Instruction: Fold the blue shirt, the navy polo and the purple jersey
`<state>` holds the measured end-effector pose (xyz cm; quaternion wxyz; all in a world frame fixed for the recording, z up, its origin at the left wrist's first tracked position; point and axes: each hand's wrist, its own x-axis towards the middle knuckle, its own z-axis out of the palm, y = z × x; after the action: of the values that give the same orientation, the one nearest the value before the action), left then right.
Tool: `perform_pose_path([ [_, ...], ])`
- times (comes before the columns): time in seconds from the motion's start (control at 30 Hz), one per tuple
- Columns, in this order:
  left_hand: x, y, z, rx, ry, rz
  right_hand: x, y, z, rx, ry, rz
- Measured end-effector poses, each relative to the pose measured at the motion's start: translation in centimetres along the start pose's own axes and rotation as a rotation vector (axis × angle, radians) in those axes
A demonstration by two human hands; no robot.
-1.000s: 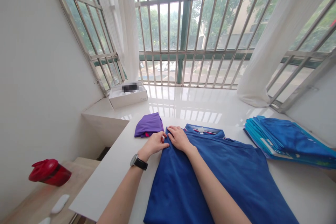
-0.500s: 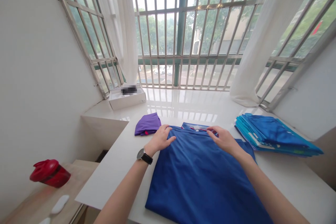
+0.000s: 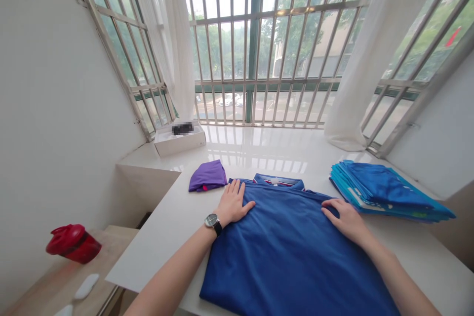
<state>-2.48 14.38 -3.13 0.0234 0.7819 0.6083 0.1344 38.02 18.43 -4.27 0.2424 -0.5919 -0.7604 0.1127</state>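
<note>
A royal-blue polo shirt (image 3: 289, 247) lies spread on the white table (image 3: 166, 237), collar toward the window. My left hand (image 3: 233, 203), with a watch on the wrist, lies flat and open on the shirt's left shoulder. My right hand (image 3: 346, 218) rests open on the shirt's right shoulder edge, fingers stretched toward the left. Neither hand holds anything.
A folded purple garment (image 3: 208, 176) lies left of the collar. A stack of folded blue shirts (image 3: 385, 190) sits at the right. A white box (image 3: 179, 138) stands on the sill by the barred window. A red bottle (image 3: 73, 243) lies on a low wooden surface at left.
Both hands were together at the shirt's left shoulder. The right hand has since slid across the collar to the right shoulder, and the left hand has flattened on the left one.
</note>
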Motion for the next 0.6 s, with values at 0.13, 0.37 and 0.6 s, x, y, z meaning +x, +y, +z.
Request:
perform_pose_path([
  [0.13,-0.3,-0.4,-0.3,-0.007,-0.019,0.004,0.3,-0.1,-0.4,0.004,-0.11,-0.022],
  [0.37,0.5,-0.7,-1.4,-0.007,-0.159,-0.013,-0.2,0.2,-0.6,-0.093,0.046,0.066],
  [0.6,3.5,7.2,-3.7,-0.019,0.006,0.151,-1.5,-0.9,-2.0,-0.212,0.03,0.318],
])
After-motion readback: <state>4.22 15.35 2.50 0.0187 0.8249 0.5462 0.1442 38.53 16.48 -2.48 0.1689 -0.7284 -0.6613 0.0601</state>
